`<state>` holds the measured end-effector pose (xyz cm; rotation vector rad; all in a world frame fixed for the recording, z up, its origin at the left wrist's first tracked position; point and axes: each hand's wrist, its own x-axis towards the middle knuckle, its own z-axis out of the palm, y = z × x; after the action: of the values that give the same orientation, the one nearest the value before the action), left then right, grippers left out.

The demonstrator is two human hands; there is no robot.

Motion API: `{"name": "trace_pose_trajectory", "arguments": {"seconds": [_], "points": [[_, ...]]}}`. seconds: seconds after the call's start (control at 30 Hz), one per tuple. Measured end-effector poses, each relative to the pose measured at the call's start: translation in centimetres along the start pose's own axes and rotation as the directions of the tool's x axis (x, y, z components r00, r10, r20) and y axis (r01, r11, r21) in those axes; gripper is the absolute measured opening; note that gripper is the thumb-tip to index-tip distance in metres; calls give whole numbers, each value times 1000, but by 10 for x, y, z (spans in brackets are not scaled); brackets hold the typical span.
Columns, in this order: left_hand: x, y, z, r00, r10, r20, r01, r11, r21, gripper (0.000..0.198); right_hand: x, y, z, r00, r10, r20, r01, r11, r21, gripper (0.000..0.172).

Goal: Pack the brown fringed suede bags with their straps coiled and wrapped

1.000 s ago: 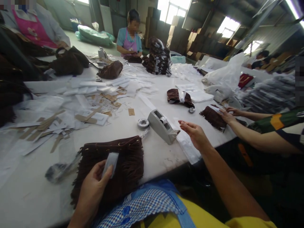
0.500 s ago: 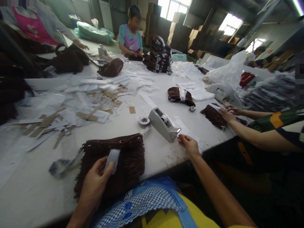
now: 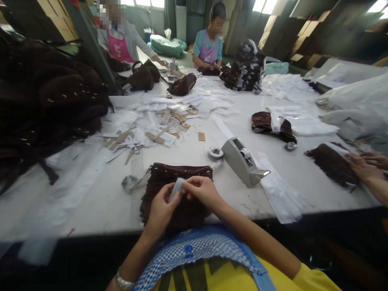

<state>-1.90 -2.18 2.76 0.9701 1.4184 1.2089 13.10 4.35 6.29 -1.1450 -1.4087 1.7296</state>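
Observation:
A dark brown fringed bag [image 3: 178, 171] with metal eyelets lies flat at the table's front edge. Over it, my left hand [image 3: 162, 208] grips a small, whitish translucent plastic packet [image 3: 176, 189] between thumb and fingers. My right hand [image 3: 201, 192] is closed in a pinch at the packet's right edge; whatever lies between its fingertips is too small to see. A grey tape dispenser [image 3: 242, 161] stands to the right of the bag, its cutter end facing right. Plastic-wrapped rings [image 3: 215, 152] and a wrapped bundle [image 3: 129, 184] lie beside the bag's two upper corners.
White sheets and brown card strips [image 3: 124, 139] cover the table's left middle. Dark bags [image 3: 60, 97] are heaped at far left. Another wrapped fringed bag [image 3: 273, 124] lies to the right, near a co-worker's hands [image 3: 363, 163]. Thin white bags [image 3: 281, 198] hang over the front edge.
My right hand has left the tape dispenser's cutter end and moved left to the packet in my left hand. The camera view has turned left.

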Motion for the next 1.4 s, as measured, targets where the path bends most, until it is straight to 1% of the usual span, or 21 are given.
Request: {"name": "trace_pose_trajectory", "arguments": {"seconds": [0.07, 0.17, 0.3, 0.4, 0.47, 0.57, 0.63, 0.73, 0.87, 0.97, 1.07, 1.2, 1.27, 1.33, 1.4], "points": [[-1, -3, -1, 1000, 26, 0, -26, 1000, 16, 42, 7, 3, -1, 1000, 24, -11, -25, 997, -67, 39], [-1, -7, -4, 999, 44, -10, -44, 998, 44, 39, 9, 9, -4, 998, 53, -24, -56, 986, -154, 44], [-2, -12, -6, 999, 46, 14, -46, 999, 18, 39, 7, 13, -6, 995, 96, -17, -97, 977, -192, 48], [-2, -12, -7, 999, 38, 29, -38, 999, -2, 40, 7, 14, -7, 995, 94, -21, -96, 971, -218, 47], [-2, -10, -6, 999, 28, 32, -27, 999, -32, 41, 6, 15, -7, 996, 84, 10, -80, 977, -198, 46], [-3, -4, -6, 999, -13, 34, 16, 996, -92, 43, 5, 17, -8, 994, 48, 94, -40, 996, -79, 40], [-4, 0, -6, 998, -49, 36, 53, 990, -128, 43, 3, 20, -9, 992, 32, 124, -31, 999, -12, 38], [-6, 6, -7, 993, -105, 51, 112, 979, -169, 46, 2, 26, -7, 993, 21, 112, -23, 1000, 15, 36], [-4, 6, -7, 984, -152, 89, 169, 959, -227, 50, 4, 33, 0, 997, -14, 72, 12, 1000, 25, 24], [-3, 3, -6, 980, -158, 122, 183, 956, -231, 48, 5, 34, 6, 999, -39, 7, 39, 999, -26, 16], [-2, 2, -5, 980, -147, 132, 173, 960, -219, 46, 6, 33, 9, 999, -34, -34, 31, 996, -85, 12], [-2, 6, -4, 977, -151, 149, 182, 957, -226, 51, 8, 32, 11, 997, -25, -68, 9, 973, -232, 8], [-1, 9, -3, 975, -167, 145, 198, 952, -234, 60, 7, 31, 9, 999, -13, -31, 4, 966, -260, 9], [-1, 10, -3, 974, -199, 110, 220, 948, -230, 71, 2, 25, 4, 999, -34, 37, 43, 961, -272, 12], [-1, 11, -3, 969, -238, 63, 246, 944, -219, 76, -8, 13, -9, 988, -146, 58, 157, 924, -347, 16]]}}
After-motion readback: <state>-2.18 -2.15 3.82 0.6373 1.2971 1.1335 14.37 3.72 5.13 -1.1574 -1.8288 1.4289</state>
